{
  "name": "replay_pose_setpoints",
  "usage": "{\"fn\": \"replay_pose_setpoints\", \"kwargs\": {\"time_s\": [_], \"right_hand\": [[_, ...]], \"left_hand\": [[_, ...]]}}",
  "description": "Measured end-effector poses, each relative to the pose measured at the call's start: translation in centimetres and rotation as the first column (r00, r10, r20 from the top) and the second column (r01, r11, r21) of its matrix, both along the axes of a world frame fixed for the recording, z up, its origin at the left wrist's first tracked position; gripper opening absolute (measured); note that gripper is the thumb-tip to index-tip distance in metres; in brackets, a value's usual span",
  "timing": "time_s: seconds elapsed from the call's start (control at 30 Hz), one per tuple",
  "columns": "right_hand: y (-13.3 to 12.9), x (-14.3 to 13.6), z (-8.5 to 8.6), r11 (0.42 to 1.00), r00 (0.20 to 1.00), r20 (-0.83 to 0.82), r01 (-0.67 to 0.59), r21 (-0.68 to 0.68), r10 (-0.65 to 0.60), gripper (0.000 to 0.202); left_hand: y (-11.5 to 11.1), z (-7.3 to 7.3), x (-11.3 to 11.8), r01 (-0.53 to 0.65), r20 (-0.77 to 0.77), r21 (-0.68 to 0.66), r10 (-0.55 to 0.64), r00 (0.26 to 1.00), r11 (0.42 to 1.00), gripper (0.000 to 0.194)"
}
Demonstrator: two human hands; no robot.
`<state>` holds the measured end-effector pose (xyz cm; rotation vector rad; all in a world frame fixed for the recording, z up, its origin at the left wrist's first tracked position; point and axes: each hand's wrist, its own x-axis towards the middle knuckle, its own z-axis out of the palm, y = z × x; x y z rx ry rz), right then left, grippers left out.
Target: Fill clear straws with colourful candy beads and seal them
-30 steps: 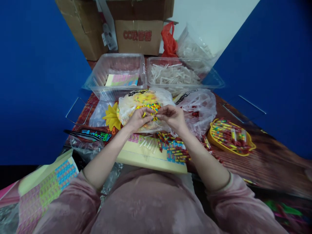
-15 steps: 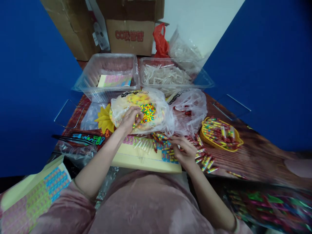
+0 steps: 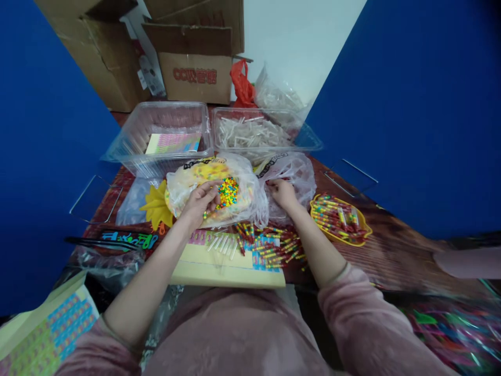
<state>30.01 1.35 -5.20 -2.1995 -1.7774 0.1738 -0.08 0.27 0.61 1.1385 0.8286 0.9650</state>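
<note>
Yellow and blue beads (image 3: pixel 229 193) lie in a plastic bag (image 3: pixel 246 197) beside my curled left hand (image 3: pixel 203 200); my right hand (image 3: pixel 282 192) is at the neighbouring bag (image 3: pixel 303 175). I cannot tell what either grasps.

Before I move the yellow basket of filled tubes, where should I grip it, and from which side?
Probably pinch the rim at the right end of the yellow basket with the right hand, coming from the right: the rim juts outward there, while loose filled tubes lie off its left side.
</note>
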Motion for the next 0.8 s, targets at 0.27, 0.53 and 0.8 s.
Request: {"fn": "replay_pose_setpoints", "kwargs": {"time_s": [0.27,0.53,0.8], "right_hand": [[3.2,-0.6,-1.1,0.99,0.985,0.168,0.053,-0.13,-0.031,0.034],[2.0,0.5,-1.0,0.979,0.982,0.166,-0.052,-0.199,0.086,0.034],[-0.8,2.4,-0.9,0.995,0.998,0.033,-0.058,-0.078,0.06,0.029]], "left_hand": [[-0.2,-0.4,-0.2,0.029,0.014,0.03,-0.029,0.999,0.999,0.055],[-0.2,-0.4,-0.4,0.107,0.029,-0.015,-0.106,0.994,0.994,0.052],[-0.2,-0.3,-0.6,0.123,0.025,-0.028,-0.122,0.992,0.992,0.049]]}}
